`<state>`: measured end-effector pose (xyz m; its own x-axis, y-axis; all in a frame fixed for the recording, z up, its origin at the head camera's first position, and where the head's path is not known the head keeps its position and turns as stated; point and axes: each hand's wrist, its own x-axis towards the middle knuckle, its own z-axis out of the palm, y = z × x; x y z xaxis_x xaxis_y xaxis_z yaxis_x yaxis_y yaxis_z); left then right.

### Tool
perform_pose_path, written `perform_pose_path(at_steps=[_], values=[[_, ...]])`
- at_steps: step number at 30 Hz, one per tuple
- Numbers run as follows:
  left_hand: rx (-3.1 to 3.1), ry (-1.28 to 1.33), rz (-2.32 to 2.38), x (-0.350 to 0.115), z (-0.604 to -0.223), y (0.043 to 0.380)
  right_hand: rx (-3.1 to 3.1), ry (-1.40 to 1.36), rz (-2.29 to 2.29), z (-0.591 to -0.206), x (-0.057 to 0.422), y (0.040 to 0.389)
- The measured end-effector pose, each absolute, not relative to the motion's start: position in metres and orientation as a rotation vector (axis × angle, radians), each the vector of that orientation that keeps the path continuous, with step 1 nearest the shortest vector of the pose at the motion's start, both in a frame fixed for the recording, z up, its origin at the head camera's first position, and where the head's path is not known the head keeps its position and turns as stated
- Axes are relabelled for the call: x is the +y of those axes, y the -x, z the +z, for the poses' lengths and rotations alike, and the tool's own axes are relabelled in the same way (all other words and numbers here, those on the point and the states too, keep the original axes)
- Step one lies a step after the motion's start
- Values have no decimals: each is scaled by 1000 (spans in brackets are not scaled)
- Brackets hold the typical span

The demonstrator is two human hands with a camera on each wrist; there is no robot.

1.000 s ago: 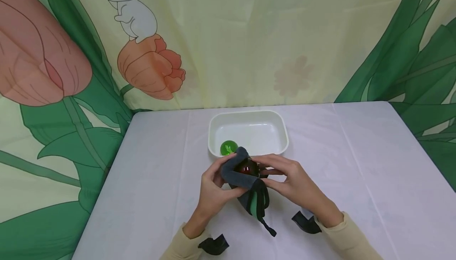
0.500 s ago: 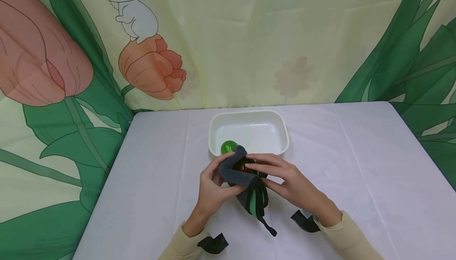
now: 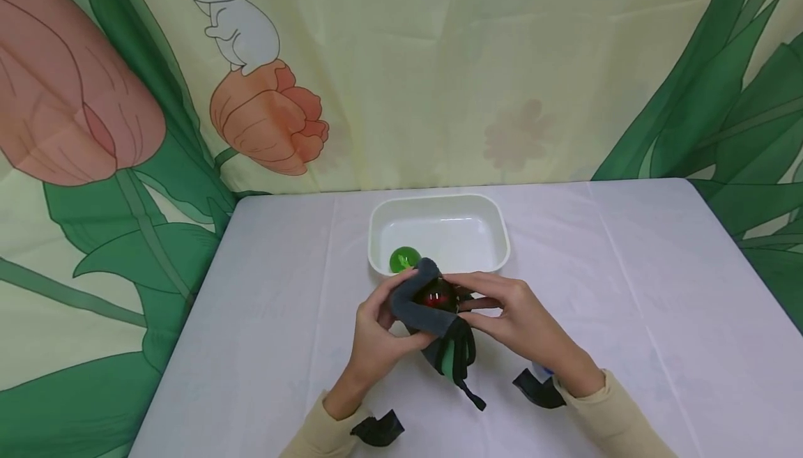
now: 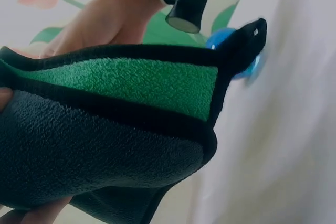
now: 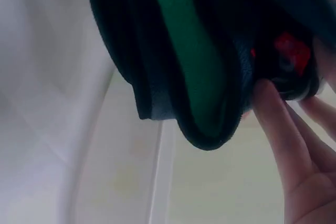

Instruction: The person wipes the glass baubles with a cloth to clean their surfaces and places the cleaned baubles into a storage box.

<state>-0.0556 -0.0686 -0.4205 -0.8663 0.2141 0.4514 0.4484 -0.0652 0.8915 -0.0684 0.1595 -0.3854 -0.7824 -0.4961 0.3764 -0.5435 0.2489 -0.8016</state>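
A folded towelling cloth (image 3: 422, 316), grey outside and green inside with black edging, is bunched around a glossy dark red ball (image 3: 437, 295) in the head view. From the left my left hand (image 3: 376, 336) grips the cloth, its thumb on the near fold. My right hand (image 3: 514, 311) pinches the ball's right side between thumb and fingers. In the right wrist view those fingertips (image 5: 266, 95) press on the dark ball (image 5: 291, 56), which has red inside. The cloth's green inner face (image 4: 131, 80) and its loop (image 4: 252, 40) show in the left wrist view.
Behind the hands stands a white rectangular tray (image 3: 502, 231) with a clear green ball (image 3: 404, 258) in its near left corner. A blue ball (image 3: 542, 370) lies by my right wrist, partly hidden. A printed curtain (image 3: 408, 95) hangs behind the white-covered table (image 3: 251, 318).
Half a second ago my right fingers lay over the ball's top; now they are spread to its right side and more of it shows. Cloth and left hand shifted slightly right.
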Motion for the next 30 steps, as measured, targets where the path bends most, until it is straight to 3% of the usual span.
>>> perform_pose_path(at_steps=[14,30], values=[[-1947,723,-2165,-65,-419,57,-2317,-1242,1318,-382,165,68],[-2004,757,-2058,-64,-421,55,-2439,-958,1649,-388,161,64]])
